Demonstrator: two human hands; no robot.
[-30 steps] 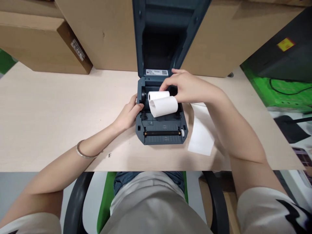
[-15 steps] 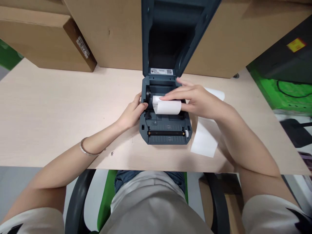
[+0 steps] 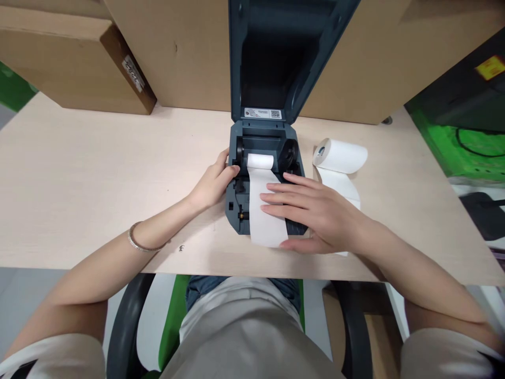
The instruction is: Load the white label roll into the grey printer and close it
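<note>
A dark blue-grey label printer (image 3: pixel 246 131) stands on the table with its lid (image 3: pixel 236 63) raised. My left hand (image 3: pixel 213 181) grips the printer's left side, thumb on the rim. Inside lies a small white paper roll (image 3: pixel 260 161) between two black roll holders; the right-hand one (image 3: pixel 289 153) shows plainly. From this roll a paper strip (image 3: pixel 262 221) runs toward me, over the roller and past the front edge. Across the strip's right side my right hand (image 3: pixel 311 213) lies with fingers stretched out, thumb by the strip's lower end. The hand and paper hide most of the roller.
A larger white label roll (image 3: pixel 345 155) with a loose tail lies right of the printer, partly behind my right hand. Cardboard boxes (image 3: pixel 189 58) stand along the back of the wooden table (image 3: pixel 98 184). A dark box (image 3: pixel 465 89) is at the far right.
My right hand has moved from the roll toward the front of the printer. The paper, earlier curled over the roll, now lies unrolled to the front. My left hand has stayed put.
</note>
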